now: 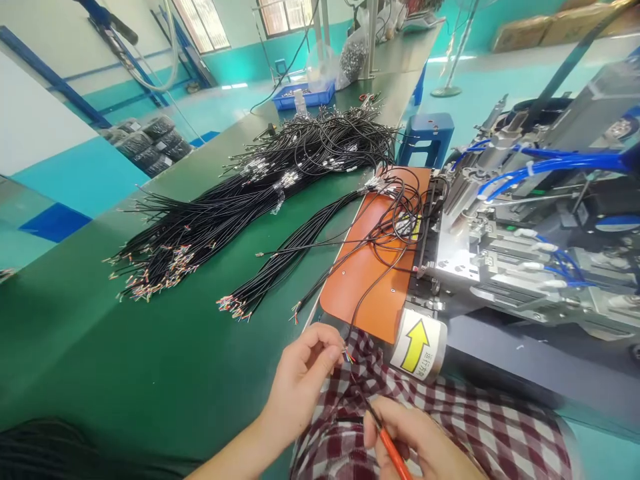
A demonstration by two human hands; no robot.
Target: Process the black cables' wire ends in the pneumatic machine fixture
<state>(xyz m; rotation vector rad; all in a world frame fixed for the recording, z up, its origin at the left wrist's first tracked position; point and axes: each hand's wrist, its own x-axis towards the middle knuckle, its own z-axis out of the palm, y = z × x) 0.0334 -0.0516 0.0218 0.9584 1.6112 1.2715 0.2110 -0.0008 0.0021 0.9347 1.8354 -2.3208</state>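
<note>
My left hand [305,380] pinches the end of a black cable [356,308] between thumb and fingertips. Several thin coloured wires [349,357] fan out of that end. Lower right, my right hand [405,433] is closed around a tool with a red-orange handle [395,455] and a slim dark shaft pointing up toward the wires; its exact kind is unclear. The tool's tip is apart from the wires, as far as I can see. From my left hand the cable runs up across an orange board [367,267] into a loose tangle of black cables [385,233].
A cable bundle [295,247] with stripped coloured ends lies on the green table [210,353], before a larger cable pile [240,193]. At right stands a metal machine [500,233] with blue hoses and a yellow arrow sign [419,345]. Behind are a blue tray [305,97] and blue stool [428,137].
</note>
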